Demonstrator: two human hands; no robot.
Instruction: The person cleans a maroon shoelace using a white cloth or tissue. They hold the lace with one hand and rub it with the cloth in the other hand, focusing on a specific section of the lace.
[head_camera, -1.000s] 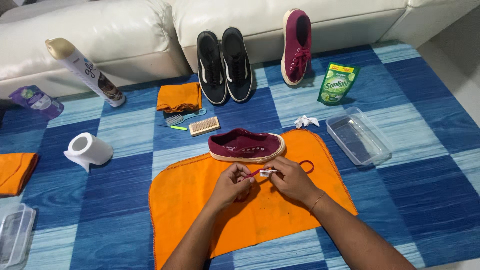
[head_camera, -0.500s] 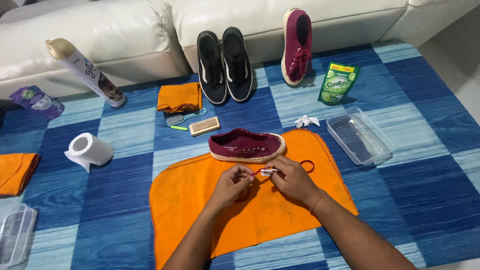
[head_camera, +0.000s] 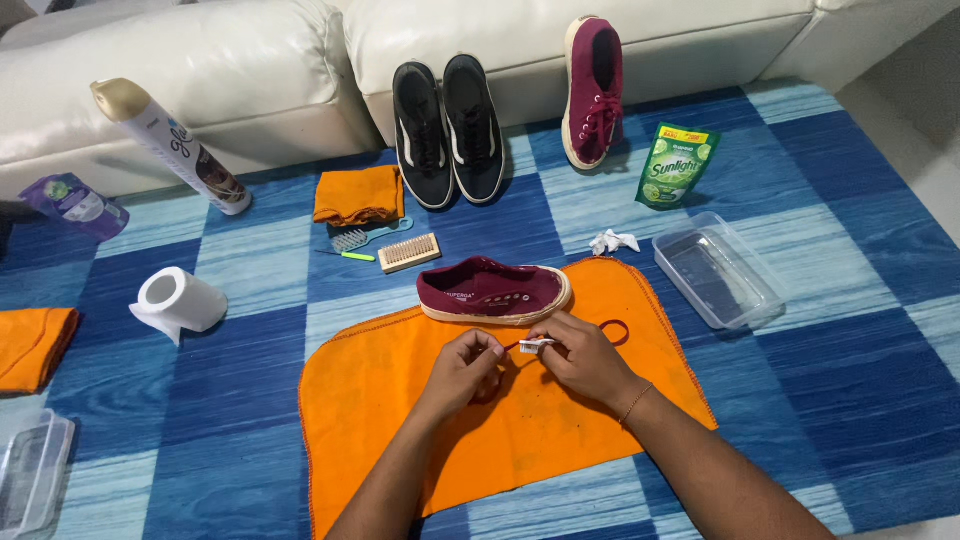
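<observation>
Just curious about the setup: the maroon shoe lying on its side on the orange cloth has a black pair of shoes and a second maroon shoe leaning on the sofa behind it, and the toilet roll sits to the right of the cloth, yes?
Nearly. The head view shows the toilet roll left of the orange cloth, not right. The maroon shoe, black pair and second maroon shoe are as you say.

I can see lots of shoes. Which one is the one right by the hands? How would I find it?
Find the big orange cloth spread on the blue checked rug. At its far edge, just beyond the hands, lies one maroon shoe on its side. Unlike the other maroon shoe by the sofa, it has no laces.
</observation>
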